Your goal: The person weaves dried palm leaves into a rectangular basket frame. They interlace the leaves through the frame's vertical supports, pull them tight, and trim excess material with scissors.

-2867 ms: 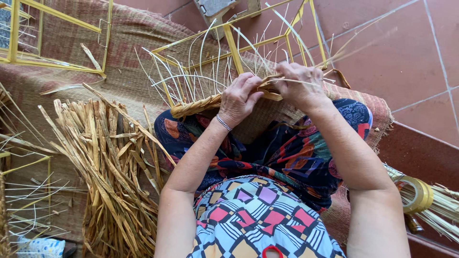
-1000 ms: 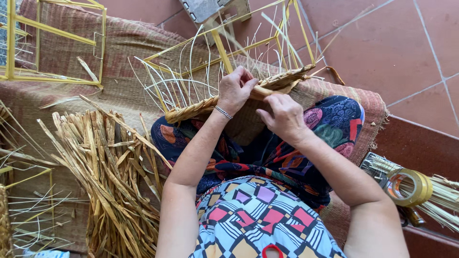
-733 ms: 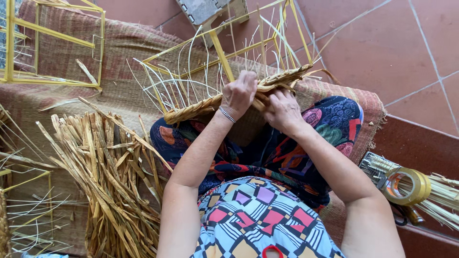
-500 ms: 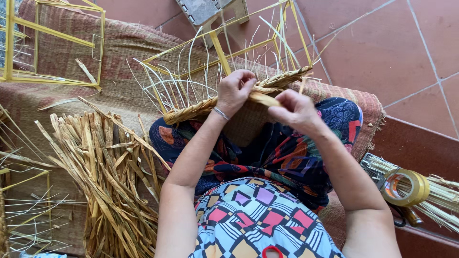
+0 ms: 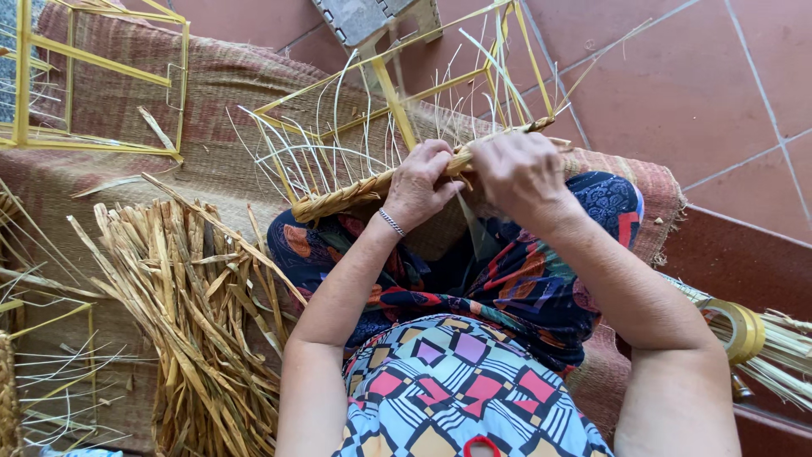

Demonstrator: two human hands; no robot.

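While the forearms reach forward, both hands, left hand (image 5: 427,182) and right hand (image 5: 518,173), clamp the braided straw rim (image 5: 342,199) side by side.

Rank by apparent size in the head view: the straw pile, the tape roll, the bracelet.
1. Straw pile, by far the largest.
2. Tape roll, partly cut off by the arm.
3. Bracelet on the left wrist, smallest.
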